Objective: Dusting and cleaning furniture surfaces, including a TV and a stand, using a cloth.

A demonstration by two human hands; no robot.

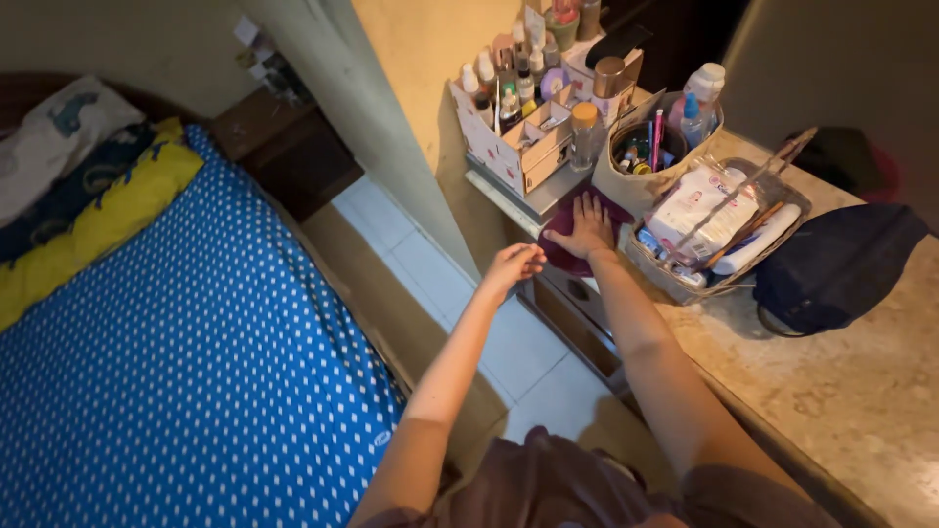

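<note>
Two hands: right hand (pixel 587 227) flat on maroon cloth (pixel 567 256), basket (pixel 675 279) beside.

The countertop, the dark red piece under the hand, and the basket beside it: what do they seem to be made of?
The countertop looks like polished stone, perhaps marble: beige, mottled, with a soft sheen. The dark red piece under the right hand seems to be soft cloth, matte and lying limp over the edge. The basket looks like clear or woven plastic, though its material is hard to tell.
</note>
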